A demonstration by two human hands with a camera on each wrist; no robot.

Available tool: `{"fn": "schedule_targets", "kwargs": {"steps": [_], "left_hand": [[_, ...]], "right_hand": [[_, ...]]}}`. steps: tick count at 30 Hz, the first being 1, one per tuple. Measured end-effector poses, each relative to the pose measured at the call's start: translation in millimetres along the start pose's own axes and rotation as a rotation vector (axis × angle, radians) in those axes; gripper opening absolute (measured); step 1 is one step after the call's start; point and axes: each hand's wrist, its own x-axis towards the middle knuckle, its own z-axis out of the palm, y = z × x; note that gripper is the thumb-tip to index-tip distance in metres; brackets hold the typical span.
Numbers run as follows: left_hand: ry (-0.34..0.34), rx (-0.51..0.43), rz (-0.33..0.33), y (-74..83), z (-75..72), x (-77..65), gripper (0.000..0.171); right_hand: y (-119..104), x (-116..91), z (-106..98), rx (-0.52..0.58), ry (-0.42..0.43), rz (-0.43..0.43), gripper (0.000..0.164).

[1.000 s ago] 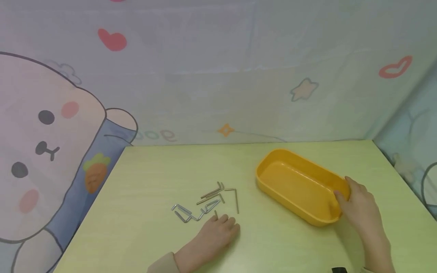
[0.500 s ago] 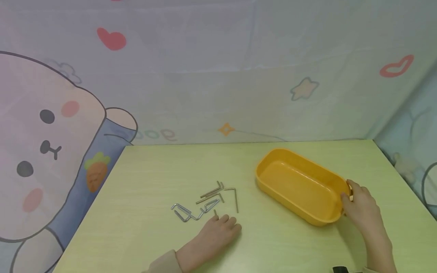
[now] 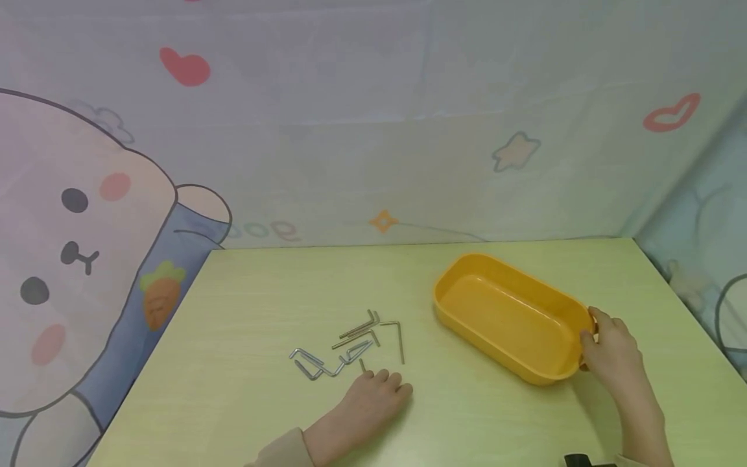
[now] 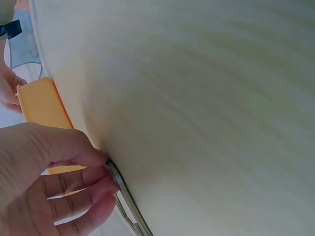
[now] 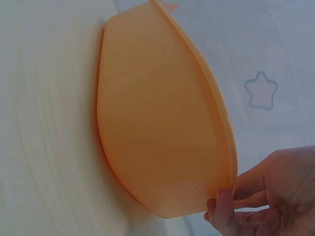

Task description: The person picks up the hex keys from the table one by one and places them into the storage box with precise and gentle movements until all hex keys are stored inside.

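On a table (image 3: 461, 425) before a printed cloth (image 3: 350, 143): gripping the yellow tray (image 3: 504, 321) with right hand (image 3: 613, 350); left of the tray, pinching a bent rod (image 4: 129, 198) with left hand (image 3: 372, 399).

My right grip (image 3: 614, 353) pinches the end of an oblong yellow tray (image 3: 490, 350), open side up, slanting across the right of the head view; my left grip (image 3: 370, 399) pinches a metal rod (image 4: 117, 176) at lower centre; L-shaped gold-toned rods (image 3: 353, 338) and silvery rods (image 3: 334, 375) lie clustered just above.

Yellow tray (image 3: 508, 318), silvery and brassy bent rods (image 3: 401, 344), yellow-green table (image 3: 233, 324), heart-and-star-patterned backdrop (image 3: 350, 97)
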Motion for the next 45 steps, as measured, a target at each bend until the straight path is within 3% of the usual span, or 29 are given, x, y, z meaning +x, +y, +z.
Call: {"fn": "schedule_targets", "kwargs": {"steps": [18,30,38,45], "left_hand": [[0.021,-0.077,-0.079,7.8,-0.7,-0.5,0.017],[0.178,-0.071,-0.114,7.2,-3.9,-2.7,0.030],[0.211,-0.177,-0.191,3.2,-17.5,1.0,0.027],[0.217,-0.193,-0.222,0.6,-21.6,4.0,0.032]], "right_hand": [[-2,0,2,0.015,0.039,-0.008,0.052],[-2,-2,0,0.029,0.024,-0.005,0.051],[0,-1,0,0.042,0.026,0.003,0.052],[1,-1,-2,0.063,0.000,0.009,0.052]]}}
